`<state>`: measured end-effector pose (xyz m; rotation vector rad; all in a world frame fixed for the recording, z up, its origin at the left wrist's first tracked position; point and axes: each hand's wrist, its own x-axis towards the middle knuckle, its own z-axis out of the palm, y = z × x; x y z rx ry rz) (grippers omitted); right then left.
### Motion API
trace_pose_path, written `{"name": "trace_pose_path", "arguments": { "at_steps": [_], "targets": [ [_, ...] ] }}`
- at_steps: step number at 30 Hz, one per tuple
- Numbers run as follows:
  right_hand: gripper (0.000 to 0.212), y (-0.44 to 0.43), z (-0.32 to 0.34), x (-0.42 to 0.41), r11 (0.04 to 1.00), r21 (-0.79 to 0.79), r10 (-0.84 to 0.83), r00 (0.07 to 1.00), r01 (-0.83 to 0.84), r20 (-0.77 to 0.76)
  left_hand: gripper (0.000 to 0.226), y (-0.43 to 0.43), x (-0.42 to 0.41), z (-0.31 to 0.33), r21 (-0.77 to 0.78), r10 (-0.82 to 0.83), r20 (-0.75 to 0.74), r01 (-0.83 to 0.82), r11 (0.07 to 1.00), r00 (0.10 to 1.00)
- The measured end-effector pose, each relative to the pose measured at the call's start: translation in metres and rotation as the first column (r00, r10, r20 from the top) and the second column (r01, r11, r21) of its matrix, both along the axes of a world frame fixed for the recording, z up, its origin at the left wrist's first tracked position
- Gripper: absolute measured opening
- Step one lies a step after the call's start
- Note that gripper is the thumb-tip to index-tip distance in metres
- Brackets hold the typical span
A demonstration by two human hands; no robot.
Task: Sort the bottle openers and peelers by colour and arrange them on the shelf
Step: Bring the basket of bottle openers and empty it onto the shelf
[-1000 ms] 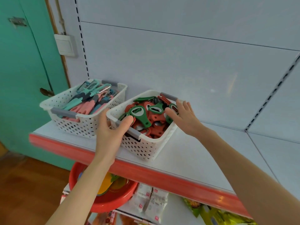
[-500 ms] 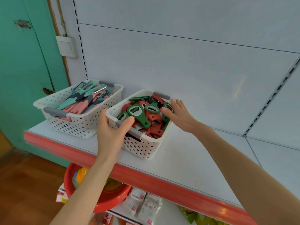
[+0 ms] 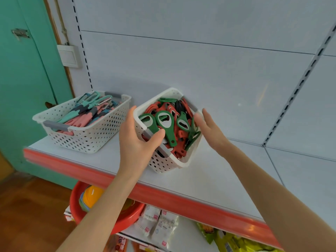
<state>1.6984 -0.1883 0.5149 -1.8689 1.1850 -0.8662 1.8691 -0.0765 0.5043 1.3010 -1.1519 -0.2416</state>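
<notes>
The left hand (image 3: pixel 134 142) grips the near rim of the tilted basket (image 3: pixel 163 163), the right hand (image 3: pixel 209 128) straight-fingered beside it, holding nothing; red and green bottle openers (image 3: pixel 163 120) lie mixed inside, so sorting looks unstarted.

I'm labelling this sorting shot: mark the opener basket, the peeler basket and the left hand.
opener basket (image 3: pixel 164 163), head view, on its perforated front wall.
peeler basket (image 3: pixel 94 137), head view, on its perforated near wall.
left hand (image 3: pixel 135 142), head view, on the back of the hand.

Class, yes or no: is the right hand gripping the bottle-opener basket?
No, the right hand is flat and open beside the basket.
</notes>
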Motion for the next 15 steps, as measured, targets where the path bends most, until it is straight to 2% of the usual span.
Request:
{"name": "trace_pose_path", "arguments": {
  "at_steps": [2,6,10,15],
  "targets": [
    [0.078,0.011,0.001,0.012,0.999,-0.051,-0.007,0.999,0.009,0.036,0.081,-0.001,-0.006,0.000,0.012,-0.005,0.009,0.005,1.000,1.000],
    [0.089,0.019,-0.010,0.033,0.975,-0.216,-0.071,0.992,0.048,-0.100,0.080,0.004,-0.016,0.003,0.006,0.006,0.079,-0.007,1.000,0.997],
    [0.093,0.017,-0.017,0.029,0.972,-0.219,-0.113,0.988,0.088,-0.103,0.089,0.006,-0.021,0.004,0.043,0.001,0.132,-0.007,0.999,0.991],
    [0.097,0.019,-0.031,0.020,0.966,-0.224,-0.131,0.991,0.127,-0.002,0.094,0.010,-0.027,0.003,0.080,-0.064,0.215,0.048,0.996,0.974]
  ]
}}
